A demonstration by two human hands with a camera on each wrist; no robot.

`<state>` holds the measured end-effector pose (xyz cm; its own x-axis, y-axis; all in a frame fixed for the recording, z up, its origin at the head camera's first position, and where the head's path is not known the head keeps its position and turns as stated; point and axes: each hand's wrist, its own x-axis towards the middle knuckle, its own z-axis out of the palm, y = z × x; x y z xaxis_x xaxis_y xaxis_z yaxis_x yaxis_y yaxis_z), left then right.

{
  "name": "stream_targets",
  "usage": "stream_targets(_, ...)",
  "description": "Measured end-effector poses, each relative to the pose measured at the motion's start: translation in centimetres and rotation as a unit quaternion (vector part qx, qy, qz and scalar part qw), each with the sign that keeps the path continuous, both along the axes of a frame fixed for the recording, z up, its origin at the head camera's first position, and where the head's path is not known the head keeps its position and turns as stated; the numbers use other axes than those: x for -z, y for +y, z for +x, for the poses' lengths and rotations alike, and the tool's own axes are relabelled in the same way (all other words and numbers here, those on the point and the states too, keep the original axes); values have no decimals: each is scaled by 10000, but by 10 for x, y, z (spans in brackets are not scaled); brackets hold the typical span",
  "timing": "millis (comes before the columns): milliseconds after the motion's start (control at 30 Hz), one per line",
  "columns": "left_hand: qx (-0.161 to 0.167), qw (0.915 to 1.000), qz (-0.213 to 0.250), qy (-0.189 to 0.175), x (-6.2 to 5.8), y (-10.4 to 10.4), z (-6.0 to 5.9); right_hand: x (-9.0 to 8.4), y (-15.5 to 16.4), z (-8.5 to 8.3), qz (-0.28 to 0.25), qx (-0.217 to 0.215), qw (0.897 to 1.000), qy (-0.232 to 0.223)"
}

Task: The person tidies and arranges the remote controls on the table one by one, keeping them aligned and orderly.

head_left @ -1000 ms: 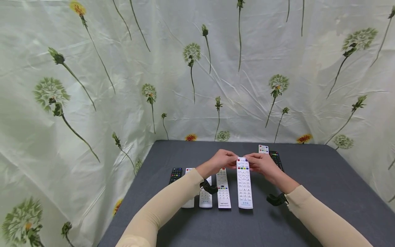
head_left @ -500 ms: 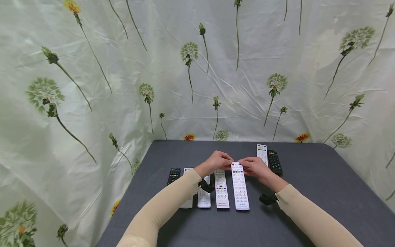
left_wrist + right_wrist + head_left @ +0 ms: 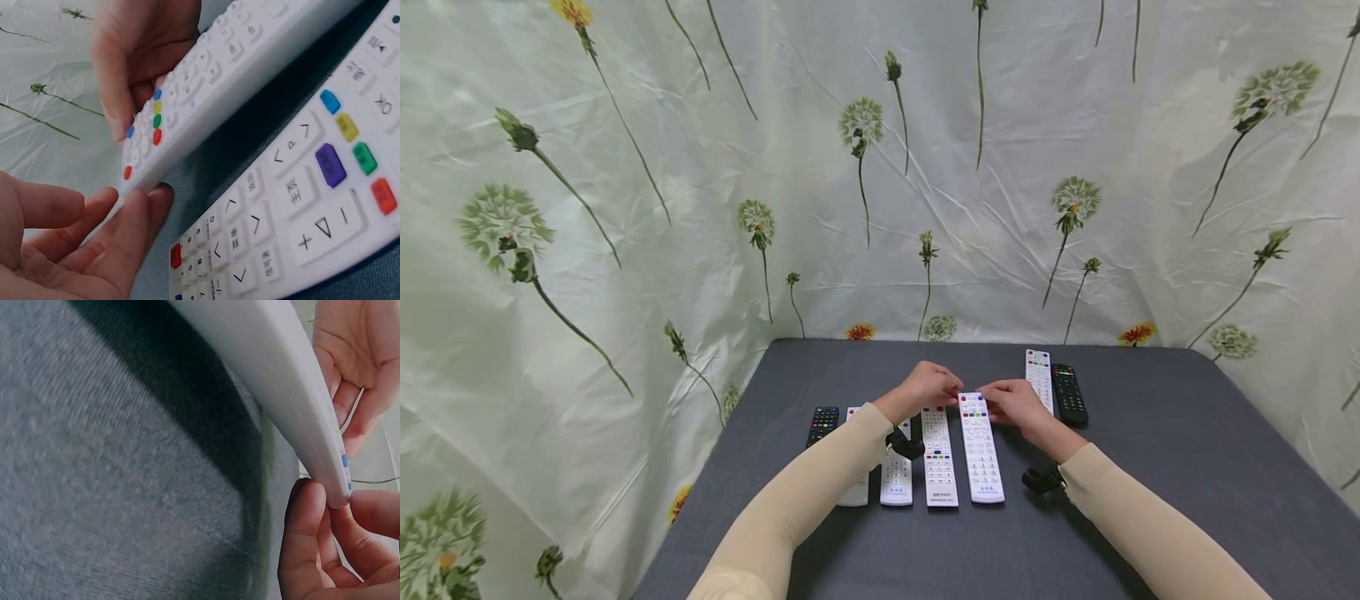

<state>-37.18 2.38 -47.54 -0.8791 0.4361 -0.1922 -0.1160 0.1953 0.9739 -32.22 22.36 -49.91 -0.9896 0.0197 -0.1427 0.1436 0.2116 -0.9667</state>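
A white remote control (image 3: pixel 981 454) with colored buttons lies lengthwise between my two hands, its far end at my fingertips. My left hand (image 3: pixel 929 388) holds that end from the left; in the left wrist view its fingers (image 3: pixel 134 219) bend around the tip. From the other side my right hand (image 3: pixel 1018 404) pinches it, with thumb and fingers on both faces in the right wrist view. A dark shadow shows under the remote's raised underside (image 3: pixel 275 375). Just left of it lies another white remote (image 3: pixel 940 467), close beside it in the left wrist view.
Further left are two white remotes, one (image 3: pixel 897 479) partly behind my left forearm, and a black remote (image 3: pixel 823 423). Behind my right hand, a white remote (image 3: pixel 1039 375) and a black remote (image 3: pixel 1068 394) lie side by side on the dark grey table (image 3: pixel 1150 467). A floral curtain hangs behind.
The held white remote has moved left and lower, coming alongside the row of remotes. Both hands shifted left with it, and my right hand uncovered the two remotes behind it.
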Motion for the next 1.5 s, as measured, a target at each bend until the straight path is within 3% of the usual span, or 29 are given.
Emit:
stream_targets(200, 240, 9996, -28, -110, 0, 0, -3, 2, -1, -1, 366, 45, 9993, 46)
stream_targets(567, 123, 9995, -271, 76, -4, 5, 4, 9, -1, 0, 1181, -3, 9925, 327)
stream_targets(933, -170, 9995, -272, 50, -6, 10, 10, 11, -1, 0, 1282, -3, 9905, 489)
stream_targets(1500, -265, 9974, -645, 193, -8, 11, 14, 13, -2, 2, 1485, -24, 9870, 612)
